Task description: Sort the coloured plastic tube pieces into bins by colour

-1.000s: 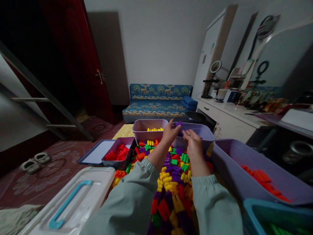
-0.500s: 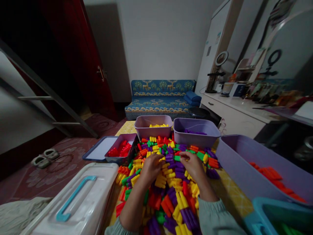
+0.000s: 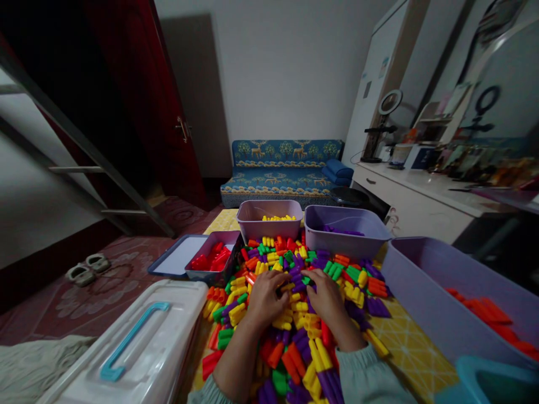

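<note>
A wide heap of plastic building blocks point(image 3: 290, 359) in yellow, purple, red, orange and green spreads before me. My left hand point(image 3: 267, 297) is over its middle, thumb apart from the curved fingers, with yellow blocks under and beside the fingertips. Just to the right, my right hand point(image 3: 325, 294) rests among the pieces with fingers parted. A small green block point(image 3: 306, 280) lies at its fingertips, close to purple blocks point(image 3: 297, 279) between the hands. Whether the fingers touch that green piece is hard to see. Both palms face down and hide the blocks beneath.
Behind the heap stand a bin point(image 3: 269, 227) with yellow blocks and a purple bin point(image 3: 347, 241) with purple ones. A long bin point(image 3: 425, 292) at right holds orange-red blocks; a smaller box point(image 3: 202, 274) at left holds red ones. A white lid point(image 3: 155, 331) with blue handle lies front left.
Both hands have moved slightly lower in the view, and their fingers have spread more. Pieces near the right hand have shifted, with green blocks now showing beyond it. The camera has turned a little left.
</note>
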The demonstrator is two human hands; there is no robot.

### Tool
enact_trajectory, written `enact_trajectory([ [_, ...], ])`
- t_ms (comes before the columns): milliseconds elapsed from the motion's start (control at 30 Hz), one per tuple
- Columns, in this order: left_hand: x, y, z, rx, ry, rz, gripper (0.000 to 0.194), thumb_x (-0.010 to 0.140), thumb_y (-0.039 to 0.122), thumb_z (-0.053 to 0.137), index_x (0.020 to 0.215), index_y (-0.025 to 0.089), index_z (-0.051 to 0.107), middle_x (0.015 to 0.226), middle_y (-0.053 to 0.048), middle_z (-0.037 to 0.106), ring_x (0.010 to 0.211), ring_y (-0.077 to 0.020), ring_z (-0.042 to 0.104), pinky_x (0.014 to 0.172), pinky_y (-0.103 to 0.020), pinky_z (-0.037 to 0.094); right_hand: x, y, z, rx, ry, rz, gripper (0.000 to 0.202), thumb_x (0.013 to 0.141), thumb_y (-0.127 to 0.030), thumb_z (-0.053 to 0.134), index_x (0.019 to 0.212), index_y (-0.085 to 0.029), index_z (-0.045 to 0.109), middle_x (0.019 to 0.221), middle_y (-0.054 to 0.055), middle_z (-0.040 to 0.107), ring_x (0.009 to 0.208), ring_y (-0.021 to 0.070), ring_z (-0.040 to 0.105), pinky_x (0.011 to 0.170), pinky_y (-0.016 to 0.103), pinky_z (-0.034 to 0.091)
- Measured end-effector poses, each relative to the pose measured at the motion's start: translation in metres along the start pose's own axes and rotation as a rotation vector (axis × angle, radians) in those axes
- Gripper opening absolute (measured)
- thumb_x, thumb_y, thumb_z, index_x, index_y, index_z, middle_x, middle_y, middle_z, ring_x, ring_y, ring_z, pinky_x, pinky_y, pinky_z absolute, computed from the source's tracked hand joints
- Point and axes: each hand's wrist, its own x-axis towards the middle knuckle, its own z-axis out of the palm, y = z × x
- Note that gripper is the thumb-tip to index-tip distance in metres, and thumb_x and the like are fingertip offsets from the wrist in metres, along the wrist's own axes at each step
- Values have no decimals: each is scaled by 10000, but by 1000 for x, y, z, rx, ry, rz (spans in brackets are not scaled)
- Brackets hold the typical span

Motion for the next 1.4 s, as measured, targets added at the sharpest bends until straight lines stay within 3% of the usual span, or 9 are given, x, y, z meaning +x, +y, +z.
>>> enact_trajectory([
  [333, 0, -9, 7, -14, 73, -35, 404, 704, 99, 525, 1061, 218, 671, 971, -55, 688, 950, -221, 615, 853, -346, 475, 0, 3, 5, 71, 68, 1, 227, 851, -206, 491, 1003, -220, 659, 996, 55, 654, 981, 201, 603, 896, 334, 441],
  [467, 1, -12, 9, -57, 114, -21, 369, 719, 71, 525, 1024, 206, 685, 939, -57, 684, 903, -202, 622, 812, -312, 482, 1, -1, 4, 94, 97, -6, 272, 923, -304, 413, 924, -196, 664, 937, 64, 678, 921, 196, 615, 853, 314, 442],
  [567, 1, -12, 9, -65, 120, -4, 365, 716, 44, 525, 998, 204, 693, 926, -56, 683, 891, -198, 624, 792, -299, 484, 0, -5, 2, 18, 58, -17, 239, 881, -363, 513, 979, -210, 669, 985, 67, 689, 950, 222, 608, 851, 336, 436],
  [667, 0, -12, 9, -52, 122, -2, 379, 721, 26, 511, 999, 207, 695, 927, -55, 685, 893, -201, 625, 788, -303, 486, -1, -6, 1, -48, 29, -16, 240, 807, -326, 625, 1013, -213, 676, 1025, 72, 692, 993, 251, 592, 880, 368, 430],
  [867, 0, -12, 8, -116, 135, 7, 431, 758, 19, 471, 1087, 217, 666, 1058, -57, 673, 996, -203, 613, 873, -327, 477, 0, -10, 3, 82, 70, -23, 233, 827, -269, 582, 1014, -180, 686, 1026, 93, 703, 994, 242, 615, 897, 371, 454],
  [1000, -1, -9, 5, -155, 199, 24, 329, 869, 217, 517, 1183, 215, 615, 1142, -78, 643, 1063, -212, 593, 923, -348, 462, 0, -18, 4, 196, 75, -35, 259, 838, -276, 556, 1036, -159, 677, 1027, 104, 708, 974, 225, 637, 893, 357, 472],
  [1133, -1, -12, 7, -93, 135, 52, 413, 812, 387, 630, 1191, 224, 618, 1035, -82, 685, 971, -248, 623, 849, -378, 489, -2, -23, 3, 113, 37, -85, 239, 823, -213, 562, 1026, -169, 680, 1036, 88, 710, 992, 229, 623, 935, 374, 443],
  [1400, 0, -17, 12, -331, 297, -50, 308, 886, 280, 525, 1171, 211, 620, 1126, -80, 678, 1056, -222, 623, 917, -363, 485, -3, -23, 5, -29, -13, 2, 297, 819, -230, 572, 1101, -197, 660, 999, 80, 716, 957, 235, 641, 899, 360, 448],
])
